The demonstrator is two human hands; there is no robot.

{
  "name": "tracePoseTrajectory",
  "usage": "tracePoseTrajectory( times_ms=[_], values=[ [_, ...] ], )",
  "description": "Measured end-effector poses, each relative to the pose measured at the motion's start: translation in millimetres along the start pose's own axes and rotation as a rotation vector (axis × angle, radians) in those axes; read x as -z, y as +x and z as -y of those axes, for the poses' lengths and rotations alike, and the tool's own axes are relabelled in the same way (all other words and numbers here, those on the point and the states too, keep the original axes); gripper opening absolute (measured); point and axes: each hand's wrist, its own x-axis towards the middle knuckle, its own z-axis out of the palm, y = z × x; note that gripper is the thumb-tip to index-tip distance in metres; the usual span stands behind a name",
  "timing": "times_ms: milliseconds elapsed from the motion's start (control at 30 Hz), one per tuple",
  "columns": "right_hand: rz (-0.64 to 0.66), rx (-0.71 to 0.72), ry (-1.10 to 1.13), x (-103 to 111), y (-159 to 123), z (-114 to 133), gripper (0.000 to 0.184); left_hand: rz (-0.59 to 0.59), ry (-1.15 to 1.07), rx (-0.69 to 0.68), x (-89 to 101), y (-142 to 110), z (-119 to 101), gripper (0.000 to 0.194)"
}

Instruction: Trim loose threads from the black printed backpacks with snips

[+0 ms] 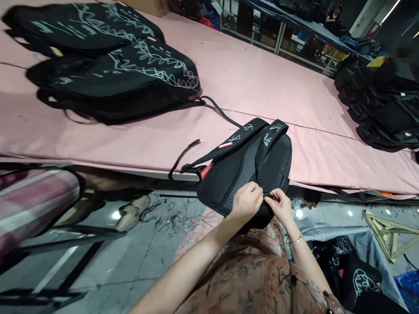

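Note:
A black backpack (244, 174) lies back side up across the table's front edge, its lower part against my body. Its two shoulder straps (269, 141) carry white scribbled print, and one strap has a small red and white label. My left hand (248, 200) is closed at the lower end of a strap, knuckles up. Close beside it, my right hand (277, 205) pinches at the same spot, thumb and finger together. A dark strap end seems to be between the fingers, though most of it is hidden. One loose strap (181, 159) curls off the bag's left side.
Two black backpacks with white print (131, 83) lie on the pink-covered table (294, 96) at left. More black bags (386, 104) are piled at right. A grey-lined bin (353, 237) holds bags beside me. A person in plaid (36, 205) sits at left; another person (334, 17) is far back.

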Motion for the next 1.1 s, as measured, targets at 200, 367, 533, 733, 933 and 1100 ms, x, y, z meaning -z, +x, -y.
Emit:
tracePoseTrajectory(
  times_ms=[200,367,533,733,933,1100],
  values=[
    [0.025,0.041,-0.074,-2.7,-1.7,-1.4,0.019,-0.128,0.200,-0.080,-14.1,-10.2,-0.8,0.024],
    [0.011,-0.020,0.100,-6.8,-3.9,-2.1,0.025,-0.224,0.106,-0.186,-17.2,-17.7,5.2,0.023],
    [-0.111,-0.065,0.127,-0.4,-5.1,-4.2,0.030,-0.190,-0.081,-0.197,21.4,-12.0,31.3,0.019],
    [-0.225,-0.022,0.152,5.2,-13.4,6.1,0.033,-0.310,0.449,0.472,103.5,15.1,111.5,0.044],
    [-0.094,0.071,0.231,-10.4,-16.2,36.3,0.036,-0.204,0.093,0.748,136.9,37.2,144.0,0.013],
    [0.212,0.070,0.273,-45.3,5.0,47.8,0.036,-0.331,-0.224,0.700,111.6,32.8,115.5,0.027]
  ],
)
